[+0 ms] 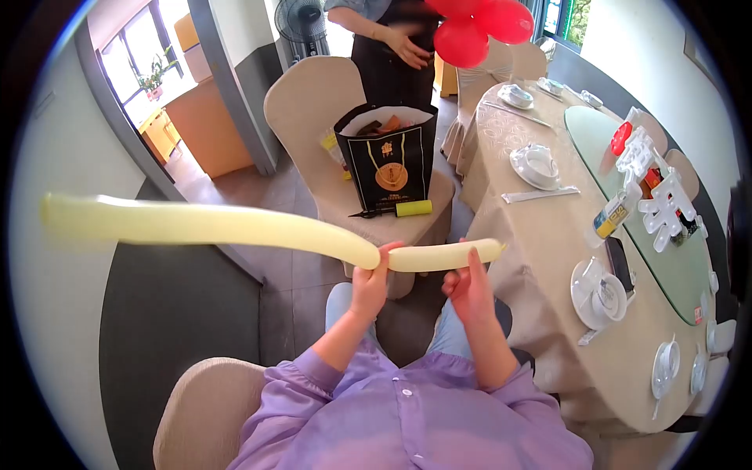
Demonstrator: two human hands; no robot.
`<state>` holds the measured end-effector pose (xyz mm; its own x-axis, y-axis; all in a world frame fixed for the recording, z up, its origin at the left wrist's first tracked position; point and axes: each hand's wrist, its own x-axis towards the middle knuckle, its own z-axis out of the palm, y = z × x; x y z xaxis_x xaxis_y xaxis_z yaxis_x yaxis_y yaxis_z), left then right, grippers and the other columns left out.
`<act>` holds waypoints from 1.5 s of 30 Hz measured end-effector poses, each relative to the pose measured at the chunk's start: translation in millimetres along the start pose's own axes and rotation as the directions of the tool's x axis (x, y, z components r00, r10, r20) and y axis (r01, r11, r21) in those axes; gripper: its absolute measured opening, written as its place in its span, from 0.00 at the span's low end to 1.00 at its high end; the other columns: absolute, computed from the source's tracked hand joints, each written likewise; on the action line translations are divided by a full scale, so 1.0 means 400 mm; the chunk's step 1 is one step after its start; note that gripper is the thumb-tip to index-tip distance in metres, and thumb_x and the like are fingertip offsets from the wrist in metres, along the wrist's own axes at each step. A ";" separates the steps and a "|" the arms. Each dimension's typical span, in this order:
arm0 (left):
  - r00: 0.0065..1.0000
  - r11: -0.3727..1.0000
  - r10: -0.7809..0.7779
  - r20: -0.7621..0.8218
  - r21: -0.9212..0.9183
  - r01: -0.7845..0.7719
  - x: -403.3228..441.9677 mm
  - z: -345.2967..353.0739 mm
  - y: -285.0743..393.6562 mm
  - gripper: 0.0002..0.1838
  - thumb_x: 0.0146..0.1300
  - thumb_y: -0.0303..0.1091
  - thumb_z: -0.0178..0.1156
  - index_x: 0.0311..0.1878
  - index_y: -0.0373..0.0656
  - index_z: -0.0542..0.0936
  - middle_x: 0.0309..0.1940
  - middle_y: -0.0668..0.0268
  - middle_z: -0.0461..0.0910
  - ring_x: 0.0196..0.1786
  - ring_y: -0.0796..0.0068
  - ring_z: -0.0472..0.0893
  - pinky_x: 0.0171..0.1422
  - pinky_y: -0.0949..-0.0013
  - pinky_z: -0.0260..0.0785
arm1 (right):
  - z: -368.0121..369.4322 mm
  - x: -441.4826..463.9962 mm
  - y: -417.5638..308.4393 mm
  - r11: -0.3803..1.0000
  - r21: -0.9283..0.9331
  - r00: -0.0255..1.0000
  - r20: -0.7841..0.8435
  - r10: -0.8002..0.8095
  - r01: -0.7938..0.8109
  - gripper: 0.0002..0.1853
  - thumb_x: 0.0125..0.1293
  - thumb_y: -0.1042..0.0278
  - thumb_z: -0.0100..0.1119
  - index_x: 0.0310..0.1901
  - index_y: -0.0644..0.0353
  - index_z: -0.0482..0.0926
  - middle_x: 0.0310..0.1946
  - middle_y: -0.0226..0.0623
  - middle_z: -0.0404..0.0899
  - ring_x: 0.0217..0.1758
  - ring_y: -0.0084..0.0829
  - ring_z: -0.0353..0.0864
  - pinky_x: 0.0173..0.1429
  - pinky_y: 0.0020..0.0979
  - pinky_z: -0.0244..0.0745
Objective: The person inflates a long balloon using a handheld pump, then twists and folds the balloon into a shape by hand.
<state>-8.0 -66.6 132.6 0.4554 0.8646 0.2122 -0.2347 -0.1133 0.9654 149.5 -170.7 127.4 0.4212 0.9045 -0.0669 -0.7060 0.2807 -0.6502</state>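
Note:
A long pale yellow modelling balloon (235,222) stretches across the view, pinched into a long part on the left and a short part on the right. My left hand (370,286) is closed around the narrow pinch between the two parts. My right hand (471,294) is at the short part, one finger upright against its near side and other fingers curled below. The short part's knotted tip points right, past my right hand. The long part's far end is slightly blurred.
Ahead, a chair (301,98) holds a black paper bag (389,168) and a yellow-black hand pump (413,208). Behind it stands a person (392,47) near red balloons (462,42). On the right is a round table (540,235) with wrapped dishes (599,295) and a bottle (613,213).

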 end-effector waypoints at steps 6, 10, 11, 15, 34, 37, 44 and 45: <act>0.905 0.856 -0.374 0.200 -0.301 0.420 0.046 -0.047 0.055 0.21 0.70 0.41 0.41 0.57 0.36 0.69 0.46 0.58 0.77 0.46 0.68 0.78 0.51 0.64 0.71 | 0.112 -0.039 -0.063 0.244 -0.587 0.635 0.705 -0.316 0.772 0.14 0.58 0.66 0.57 0.47 0.52 0.73 0.51 0.36 0.73 0.37 0.29 0.76 0.39 0.27 0.72; 0.752 0.687 -0.511 0.416 -0.328 0.648 0.087 -0.089 0.131 0.22 0.70 0.42 0.38 0.56 0.35 0.68 0.49 0.52 0.75 0.47 0.61 0.77 0.52 0.58 0.70 | 0.129 -0.119 -0.029 -0.402 -0.228 0.294 0.949 0.111 0.887 0.16 0.47 0.68 0.58 0.42 0.49 0.75 0.55 0.33 0.70 0.45 0.33 0.72 0.44 0.29 0.71; 0.749 0.684 -0.514 0.419 -0.327 0.652 0.089 -0.084 0.122 0.22 0.70 0.42 0.38 0.56 0.35 0.68 0.49 0.52 0.75 0.47 0.61 0.77 0.52 0.58 0.70 | 0.107 -0.117 0.001 -0.478 -0.214 0.323 0.933 0.158 0.852 0.16 0.47 0.68 0.58 0.41 0.49 0.75 0.56 0.32 0.68 0.45 0.32 0.72 0.45 0.28 0.70; 0.829 0.721 -0.445 0.338 -0.413 0.556 0.095 -0.063 0.056 0.22 0.70 0.43 0.38 0.50 0.33 0.71 0.40 0.54 0.76 0.45 0.56 0.75 0.55 0.54 0.67 | 0.050 -0.085 0.025 -0.474 -0.254 0.381 0.904 0.192 0.843 0.19 0.52 0.67 0.56 0.49 0.49 0.72 0.59 0.33 0.65 0.49 0.33 0.71 0.49 0.31 0.70; 0.783 0.715 -0.549 0.292 -0.322 0.621 0.051 -0.088 0.043 0.22 0.69 0.42 0.42 0.56 0.36 0.70 0.49 0.55 0.75 0.52 0.63 0.74 0.58 0.56 0.64 | 0.007 -0.050 -0.036 -0.628 -0.714 0.674 0.631 -0.384 0.311 0.23 0.44 0.67 0.63 0.47 0.45 0.75 0.36 0.30 0.70 0.41 0.33 0.72 0.54 0.37 0.64; 0.754 0.680 -0.594 0.281 -0.325 0.657 0.038 -0.070 0.049 0.18 0.68 0.40 0.45 0.50 0.37 0.73 0.44 0.57 0.77 0.45 0.67 0.77 0.51 0.61 0.69 | 0.041 -0.003 -0.087 -0.780 -0.574 0.484 0.772 -0.413 0.250 0.20 0.46 0.69 0.59 0.45 0.43 0.77 0.37 0.29 0.70 0.45 0.31 0.71 0.59 0.42 0.61; 0.901 0.905 -0.425 -0.091 -0.041 0.423 0.064 -0.108 0.023 0.14 0.58 0.36 0.61 0.41 0.36 0.76 0.33 0.61 0.80 0.33 0.72 0.81 0.38 0.70 0.75 | 0.069 0.003 -0.090 -0.818 -0.407 0.369 0.892 -0.260 0.407 0.18 0.48 0.69 0.56 0.44 0.41 0.77 0.40 0.29 0.70 0.49 0.31 0.71 0.62 0.45 0.59; 0.900 0.905 -0.425 -0.095 -0.044 0.422 0.066 -0.114 0.022 0.14 0.58 0.36 0.61 0.41 0.36 0.76 0.33 0.61 0.80 0.33 0.72 0.81 0.38 0.70 0.75 | 0.066 0.000 -0.082 -0.819 -0.377 0.340 0.910 -0.239 0.433 0.18 0.48 0.69 0.57 0.44 0.40 0.77 0.40 0.29 0.70 0.49 0.31 0.71 0.62 0.45 0.60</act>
<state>-37.4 -22.5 139.8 0.4284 0.8730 -0.2334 -0.0579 0.2842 0.9570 157.6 -171.5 168.8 -0.2060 0.5328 0.8208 0.9751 0.0410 0.2181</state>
